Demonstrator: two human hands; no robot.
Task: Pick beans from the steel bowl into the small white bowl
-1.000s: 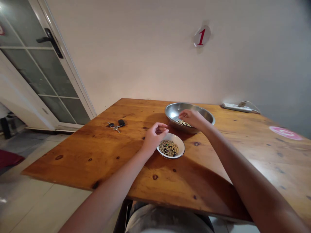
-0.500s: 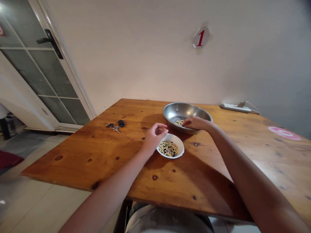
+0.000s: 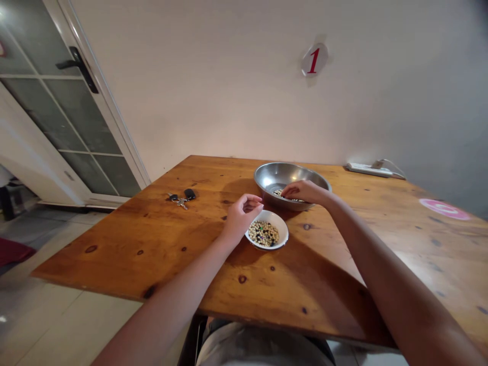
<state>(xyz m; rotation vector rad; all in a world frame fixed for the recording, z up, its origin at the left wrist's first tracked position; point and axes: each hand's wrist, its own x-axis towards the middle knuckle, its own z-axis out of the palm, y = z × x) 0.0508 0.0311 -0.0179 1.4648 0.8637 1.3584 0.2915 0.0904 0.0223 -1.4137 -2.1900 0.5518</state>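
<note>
Left hand (image 3: 242,217) curled above the rim of a small white enamel bowl (image 3: 275,218), thumb and forefinger close together, any pinched bean impossible to tell. Inside the bowl, mixed pale and dark beans (image 3: 263,233). Right hand (image 3: 305,192) reaching over the rim of a stainless steel basin (image 3: 290,173), fingertips (image 3: 284,190) down at a few beans (image 3: 278,193), grip unclear. Both vessels side by side on a knotty pine table (image 3: 114,244), car keys (image 3: 180,198) off to the left, power strip (image 3: 368,169) against the wall.

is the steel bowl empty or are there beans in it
Not empty: a small patch of pale and dark beans lies in the steel bowl, under the right hand.
</note>
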